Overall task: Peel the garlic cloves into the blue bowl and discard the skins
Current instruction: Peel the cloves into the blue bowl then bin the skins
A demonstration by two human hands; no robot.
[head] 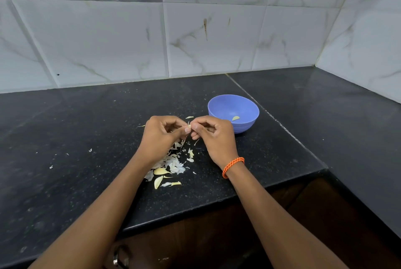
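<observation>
Pinching a small garlic clove (189, 126) between them, the left hand (161, 133) and the right hand (211, 133) meet above the black table (86, 127). The fingers of both hands are curled, and the thumb and first finger of each one press on the clove from its own side. The clove is mostly hidden by the fingertips, so I cannot tell how much skin is on it.

The blue bowl (247, 126) stands on the table just beside the right hand, a little behind it. One peeled clove (235, 118) lies inside the bowl, near the bottom.

Under the hands and nearer to the person, a pile of white skins (173, 164) is spread on the table. Two yellowish cloves (160, 171) lie at the near edge of this pile. A few small white bits (90, 150) are scattered to the left, well apart from the pile.

The right wrist wears an orange bracelet (233, 166). Behind the table is a wall of white marble tiles (217, 36).
</observation>
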